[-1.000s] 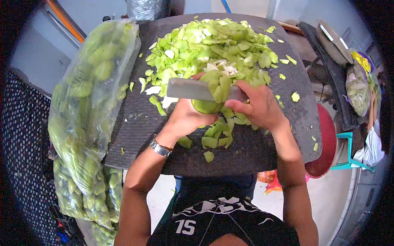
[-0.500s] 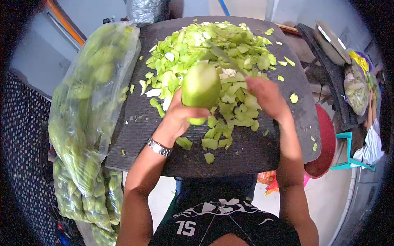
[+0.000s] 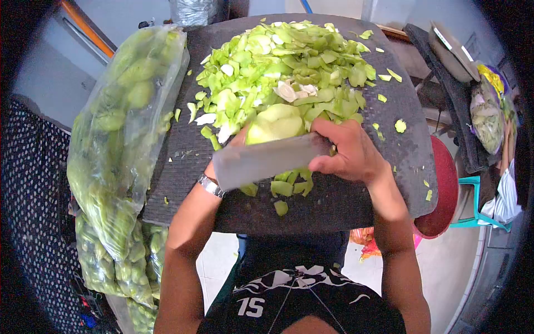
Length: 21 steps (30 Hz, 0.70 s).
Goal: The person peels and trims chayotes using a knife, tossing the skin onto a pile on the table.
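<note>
A wide-bladed knife (image 3: 267,160) is held by its handle in my right hand (image 3: 350,151), its blade level and slightly blurred. Behind the blade, a pale green peeled fruit or vegetable (image 3: 276,123) rests in my left hand (image 3: 238,140), whose fingers are mostly covered by the blade and the fruit. Just beyond both hands rises a large heap of green peelings (image 3: 289,61), with a few whitish pieces (image 3: 295,91) on its near side. More loose peel (image 3: 282,188) lies on the dark table below the blade.
The dark textured table (image 3: 389,189) spans the middle. Along its left edge lies a clear bag of green produce (image 3: 125,111), with more filled bags (image 3: 105,261) below. To the right are a red basin (image 3: 439,195), a teal stool (image 3: 477,203) and part of another person (image 3: 506,186).
The knife has swung from over the heap to in front of the held fruit, nearer my body. My left hand has tilted the fruit, which was more upright half a second ago.
</note>
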Tool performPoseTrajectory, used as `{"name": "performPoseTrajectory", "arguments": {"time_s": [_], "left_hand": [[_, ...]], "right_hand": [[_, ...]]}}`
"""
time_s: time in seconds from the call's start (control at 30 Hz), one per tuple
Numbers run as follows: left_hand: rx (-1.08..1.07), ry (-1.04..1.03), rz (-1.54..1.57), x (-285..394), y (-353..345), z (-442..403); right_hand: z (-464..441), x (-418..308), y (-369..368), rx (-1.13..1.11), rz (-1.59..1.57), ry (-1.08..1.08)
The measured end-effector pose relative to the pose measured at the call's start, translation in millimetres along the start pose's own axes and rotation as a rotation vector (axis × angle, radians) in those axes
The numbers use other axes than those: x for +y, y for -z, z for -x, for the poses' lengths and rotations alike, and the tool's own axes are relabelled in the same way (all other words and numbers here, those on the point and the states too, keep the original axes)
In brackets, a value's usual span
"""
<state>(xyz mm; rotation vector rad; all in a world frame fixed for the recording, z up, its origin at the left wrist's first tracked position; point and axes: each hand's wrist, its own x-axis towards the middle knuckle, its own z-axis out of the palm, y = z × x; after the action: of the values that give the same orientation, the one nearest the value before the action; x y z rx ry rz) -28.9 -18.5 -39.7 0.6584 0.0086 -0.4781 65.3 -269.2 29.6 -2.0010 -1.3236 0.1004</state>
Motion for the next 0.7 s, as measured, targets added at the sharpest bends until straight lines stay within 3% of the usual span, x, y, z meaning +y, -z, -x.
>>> {"name": "performPoseTrajectory", "arguments": {"time_s": [0.07, 0.1, 0.17, 0.2, 0.3, 0.4, 0.53, 0.6, 0.7], "left_hand": [[0.12, -0.268, -0.743, 3.4, -4.8, 5.0], [-0.023, -0.401, -1.213, 2.2, 26.4, 3.7], [-0.14, -0.351, -1.34, 7.2, 35.1, 6.5], [-0.087, -0.18, -0.996, 13.0, 15.7, 13.0], [-0.053, -0.075, -0.83, 29.6, -6.6, 30.0], [-0.16, -0.316, -1.065, 20.6, 7.6, 31.9], [-0.064, -0.099, -0.543, 21.8, -16.7, 30.2], [-0.074, -0.281, -0.381, 22.2, -23.5, 22.1], [0.141, -0.461, -0.234, 25.2, -22.2, 9.1]], "right_hand": [[-2.4, 9.3, 2.4, 0.007, -0.004, 0.017], [-2.5, 13.8, 2.8, 0.012, -0.008, 0.023], [-4.4, 19.3, 4.8, -0.011, -0.037, -0.075], [-5.6, 21.6, 6.4, -0.03, -0.051, -0.123], [-6.9, 37.9, 14.1, 0.005, 0.06, -0.213], [-5.1, 48.3, 14.5, -0.025, 0.224, -0.41], [-10.4, 50.5, 11.1, 0.019, 0.05, -0.443], [-11.9, 43.2, 12.5, 0.02, 0.077, -0.478], [-11.8, 43.3, 6.7, 0.066, 0.106, -0.479]]}}
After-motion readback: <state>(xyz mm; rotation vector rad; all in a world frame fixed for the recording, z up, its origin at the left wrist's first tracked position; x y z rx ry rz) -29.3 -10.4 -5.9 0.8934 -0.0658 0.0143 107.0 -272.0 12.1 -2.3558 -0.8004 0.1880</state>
